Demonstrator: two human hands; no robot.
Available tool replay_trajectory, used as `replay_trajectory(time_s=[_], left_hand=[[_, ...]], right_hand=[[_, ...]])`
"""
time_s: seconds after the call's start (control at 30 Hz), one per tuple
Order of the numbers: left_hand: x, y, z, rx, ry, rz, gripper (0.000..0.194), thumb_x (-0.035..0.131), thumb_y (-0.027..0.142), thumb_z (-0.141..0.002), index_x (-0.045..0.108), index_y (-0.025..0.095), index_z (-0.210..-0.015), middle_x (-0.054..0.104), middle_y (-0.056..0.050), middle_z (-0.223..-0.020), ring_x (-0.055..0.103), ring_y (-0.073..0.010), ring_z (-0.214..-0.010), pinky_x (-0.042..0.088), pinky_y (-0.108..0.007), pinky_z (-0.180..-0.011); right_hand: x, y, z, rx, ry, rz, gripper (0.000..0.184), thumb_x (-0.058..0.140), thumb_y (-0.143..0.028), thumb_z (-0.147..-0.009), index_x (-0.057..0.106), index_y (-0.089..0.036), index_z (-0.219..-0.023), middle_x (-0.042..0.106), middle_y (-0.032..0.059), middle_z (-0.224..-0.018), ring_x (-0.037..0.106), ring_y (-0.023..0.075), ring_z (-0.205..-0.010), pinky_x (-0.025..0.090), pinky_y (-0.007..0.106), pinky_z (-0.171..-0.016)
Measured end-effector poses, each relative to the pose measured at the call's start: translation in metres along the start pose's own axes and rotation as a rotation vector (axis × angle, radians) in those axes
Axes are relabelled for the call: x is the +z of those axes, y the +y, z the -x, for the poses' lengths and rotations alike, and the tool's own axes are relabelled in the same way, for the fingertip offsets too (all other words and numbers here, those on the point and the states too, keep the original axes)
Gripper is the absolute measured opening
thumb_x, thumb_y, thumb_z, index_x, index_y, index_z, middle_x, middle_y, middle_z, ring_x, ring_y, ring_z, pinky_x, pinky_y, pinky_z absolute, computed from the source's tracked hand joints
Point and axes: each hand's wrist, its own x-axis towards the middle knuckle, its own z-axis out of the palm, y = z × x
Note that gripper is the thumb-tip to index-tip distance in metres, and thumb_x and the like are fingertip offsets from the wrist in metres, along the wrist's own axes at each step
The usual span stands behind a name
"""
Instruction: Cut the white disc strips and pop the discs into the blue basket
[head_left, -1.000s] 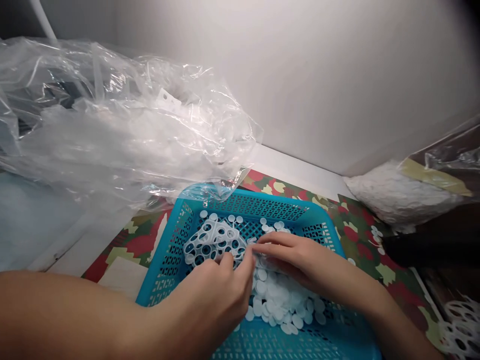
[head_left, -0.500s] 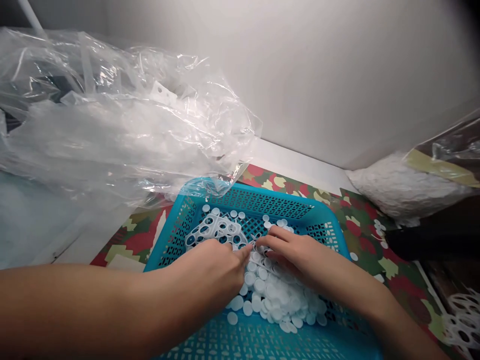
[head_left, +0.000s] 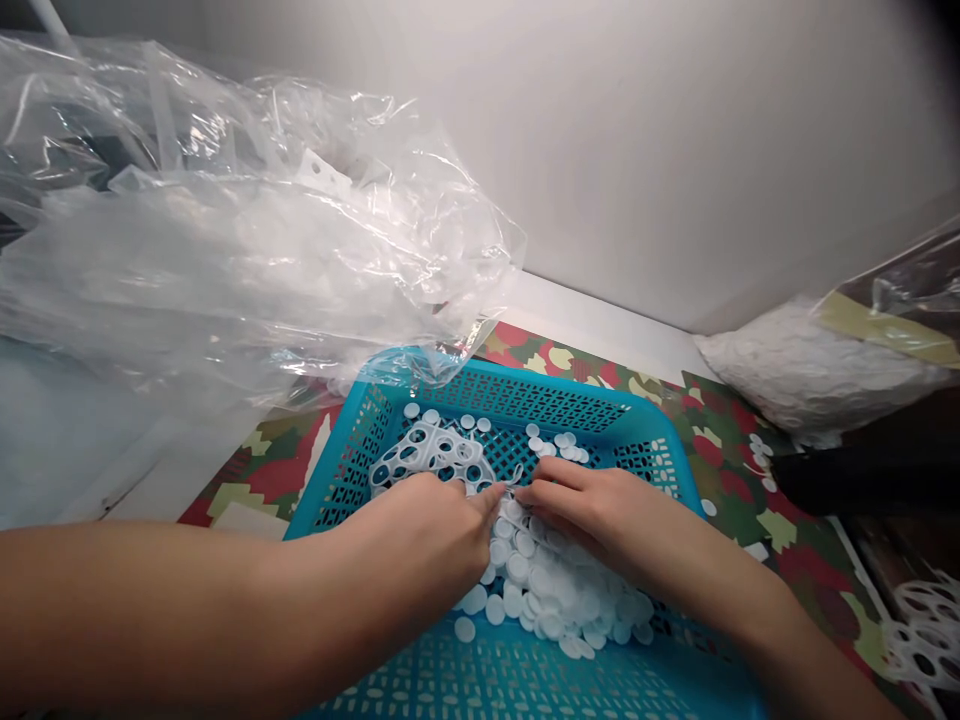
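"White ringed sheet, with loose discs: where does it lie, and what surrounds it?"

"Largest first. A pale wall (head_left: 615, 150) fills the upper right. A crumpled see-through bag (head_left: 225, 260) spreads across the upper left, its edge over the far left corner of a blue basket (head_left: 555, 383) at lower centre. The basket stands on a red, green and cream patterned cover (head_left: 289, 460). The white ringed sheet (head_left: 431, 447) is inside the basket, left of centre, partly hidden by the left hand (head_left: 420, 540). The right hand (head_left: 592, 500) reaches in from the lower right, above a heap of white discs (head_left: 570, 595). Smallest is a thin white loop (head_left: 518, 472) between the fingertips."

"How are the hands gripping?"

"Narrowly: both have fingers bent together, the fingertips almost meeting mid-basket. Something small and white shows there, but I cannot tell which fingers hold it, or whether it joins the sheet."

"What would make this fine handling go well?"

"I'd judge a light fingertip pinch best, one hand steadying while the other works close beside it, low inside the basket so loose discs stay within its walls."
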Motion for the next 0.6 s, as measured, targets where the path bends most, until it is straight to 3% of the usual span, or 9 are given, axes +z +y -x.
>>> replay_trajectory(time_s=[0.1, 0.3, 0.4, 0.53, 0.6], left_hand=[[-0.002, -0.001, -0.002, 0.063, -0.033, 0.023, 0.045, 0.061, 0.010, -0.072, 0.060, 0.011, -0.116, 0.064, -0.016, -0.109, 0.057, -0.0142, -0.063, 0.038, -0.026, -0.054], [0.001, -0.002, -0.002, 0.050, 0.005, 0.046, 0.044, 0.059, 0.011, -0.073, 0.060, 0.013, -0.117, 0.062, -0.015, -0.114, 0.058, -0.0138, -0.064, 0.040, -0.027, -0.058], [-0.004, -0.002, -0.007, 0.068, -0.009, 0.060, 0.038, 0.059, 0.009, -0.074, 0.064, 0.012, -0.111, 0.065, -0.014, -0.109, 0.056, -0.0131, -0.058, 0.038, -0.028, -0.052], [-0.010, -0.001, -0.011, 0.075, -0.107, 0.033, 0.035, 0.056, 0.007, -0.074, 0.067, 0.012, -0.107, 0.067, -0.013, -0.105, 0.055, -0.0129, -0.053, 0.030, -0.028, -0.041], [-0.009, -0.001, -0.010, 0.066, -0.103, 0.015, 0.037, 0.057, 0.006, -0.072, 0.067, 0.013, -0.107, 0.067, -0.011, -0.106, 0.054, -0.0124, -0.054, 0.029, -0.027, -0.041]], right_hand=[[0.001, -0.001, 0.001, -0.002, 0.002, 0.030, 0.020, 0.043, -0.009, -0.093, 0.056, -0.023, -0.099, 0.056, 0.0000, -0.093, 0.055, 0.0114, -0.069, 0.039, 0.023, -0.058], [0.004, 0.000, 0.001, 0.055, -0.015, 0.013, 0.018, 0.043, -0.009, -0.093, 0.053, -0.024, -0.099, 0.055, -0.0012, -0.097, 0.056, 0.0109, -0.068, 0.039, 0.022, -0.059], [0.005, -0.001, 0.000, 0.055, -0.019, 0.011, 0.021, 0.042, -0.008, -0.093, 0.051, -0.024, -0.102, 0.055, -0.0016, -0.099, 0.056, 0.0105, -0.067, 0.038, 0.023, -0.058], [0.005, -0.002, -0.001, 0.027, 0.005, 0.040, 0.017, 0.044, -0.005, -0.090, 0.049, -0.021, -0.092, 0.054, -0.0026, -0.092, 0.052, 0.0091, -0.061, 0.034, 0.022, -0.053], [0.004, -0.003, -0.001, 0.014, 0.016, 0.057, 0.019, 0.045, -0.003, -0.088, 0.049, -0.021, -0.089, 0.054, -0.0025, -0.091, 0.051, 0.0089, -0.061, 0.033, 0.022, -0.052]])
